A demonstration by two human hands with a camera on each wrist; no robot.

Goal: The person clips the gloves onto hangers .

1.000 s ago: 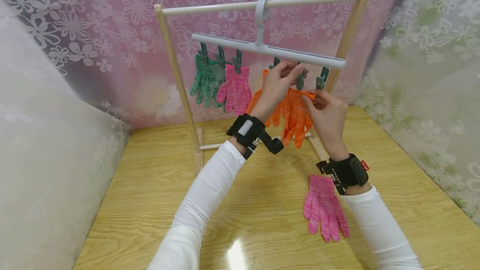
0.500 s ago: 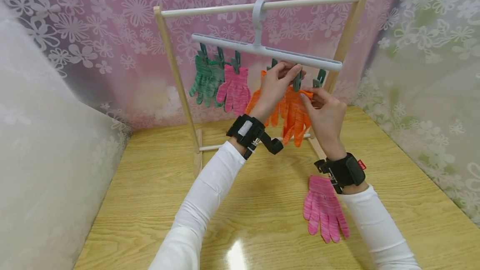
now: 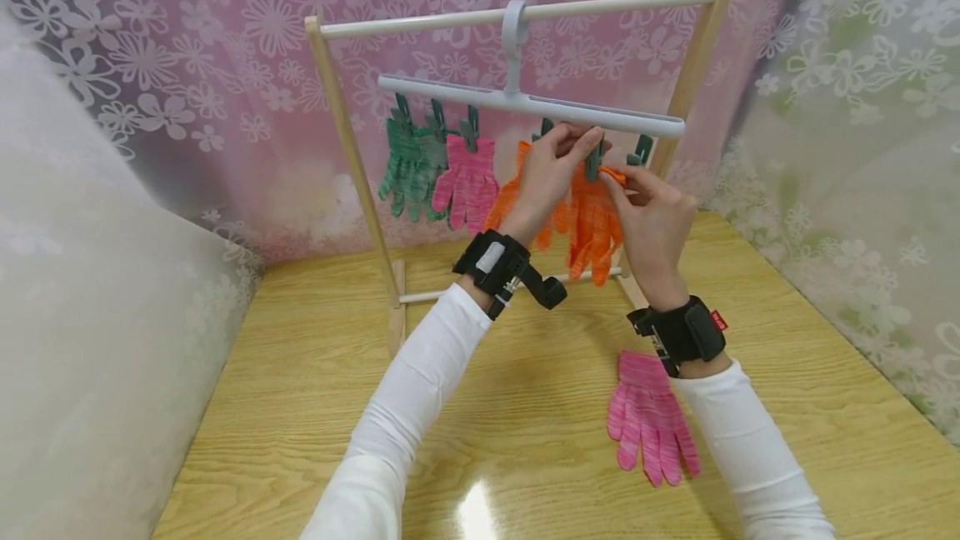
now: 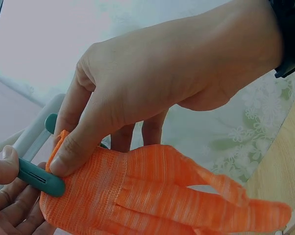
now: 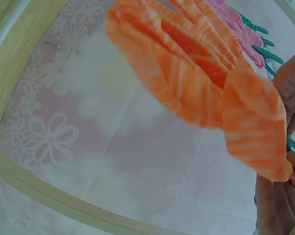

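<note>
In the head view my left hand (image 3: 557,161) pinches a dark green clothespin (image 3: 594,161) under the grey hanger bar. My right hand (image 3: 654,219) pinches the cuff of an orange knit glove (image 3: 594,227) beside it, fingers pointing down. In the left wrist view the left thumb and fingers (image 4: 9,164) squeeze the clothespin (image 4: 42,178), whose tip overlaps the glove cuff (image 4: 91,191). There the right thumb (image 4: 69,156) presses on the cuff. The right wrist view shows the orange glove (image 5: 186,93) hanging from the fingers at the right edge.
The hanger (image 3: 480,96) tilts down rightward on a wooden rack (image 3: 341,115). Clothespins hold green gloves (image 3: 405,169), a pink glove (image 3: 470,177) and another orange glove (image 3: 507,194). A further clothespin (image 3: 640,151) hangs at the right end. One pink glove (image 3: 651,419) lies on the wooden table (image 3: 315,407).
My right hand has raised the orange glove slightly, bringing its cuff up beside the clothespin. The left hand keeps its pinch on the clothespin. The hanger has shifted slightly left and tilts a little less.
</note>
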